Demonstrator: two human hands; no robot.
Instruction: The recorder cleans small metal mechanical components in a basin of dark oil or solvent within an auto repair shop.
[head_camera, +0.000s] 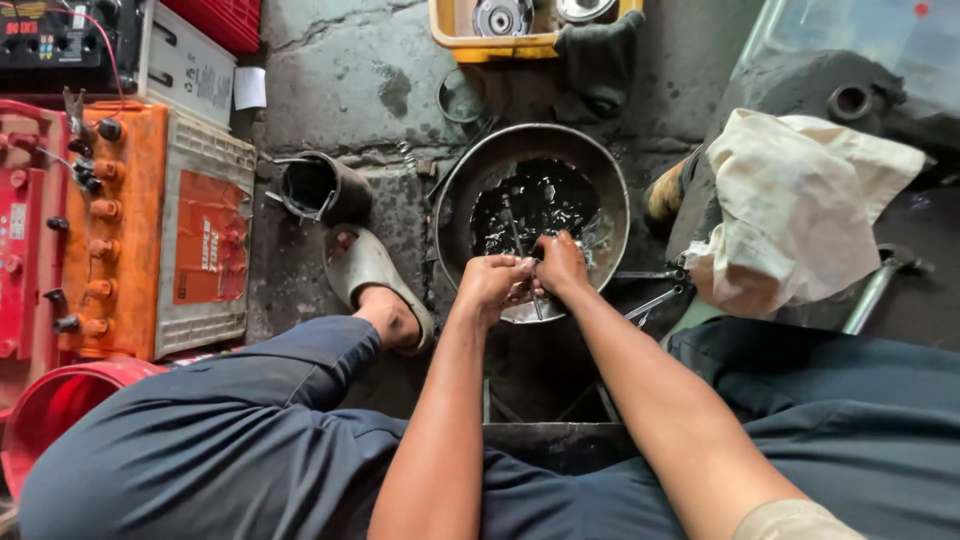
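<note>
1. Bottom of the frame: two knees in dark blue trousers (230, 450), spread wide; two bare forearms reaching up between them toward the frame's centre.
2. Centre: left hand (492, 283) and right hand (560, 265) pressed together over the near rim of a round metal basin (460, 190). Fingers of both curled shut around a small metal part (527, 290), mostly hidden by the hands, held just above the rim; a thin rod (518, 245) slanting past them into the basin.
3. Inside the basin: black oily liquid (540, 200) with glints on it.
4. Floor (340, 80): rough grey concrete, cracked, stained dark around the basin.
5. Left of the basin: one foot in a grey sandal (368, 270), and beyond it one black rubber cup-shaped piece (320, 187) lying on its side.
6. Right of the basin: a few slim metal tools (655, 290) on the floor, partly under a crumpled, soiled pale cloth (800, 210) draped over a dark machine part (850, 90).
7. Left edge: one orange-and-grey battery (170, 230) with a row of caps, one red battery (25, 230) beside it, one red bucket (60, 410) at lower left.
8. Top of the frame: one yellow tray (490, 45) holding round metal parts, a dark rag (600, 55) hanging off its right corner, and a red crate (225, 20) at upper left.
</note>
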